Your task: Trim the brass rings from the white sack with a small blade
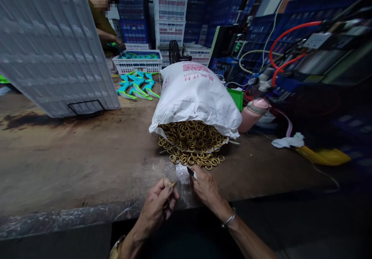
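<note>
Between the fingertips of my left hand is a brass-coloured ring, seen nearly edge-on, above the table's front edge. My right hand grips a small knife with a dark blade pointing up and left. That hand is just below a loose pile of brass-coloured rings on the tabletop. The rings spill from the open mouth of a white woven sack with red print, lying on its side. How the fingers of my right hand wrap the knife handle is partly hidden.
A tall translucent ribbed panel stands on the wooden table at left. Turquoise-and-green clamp-like parts lie behind the sack. A pink bottle, red hose and yellow object are at right. Another person works by a white crate.
</note>
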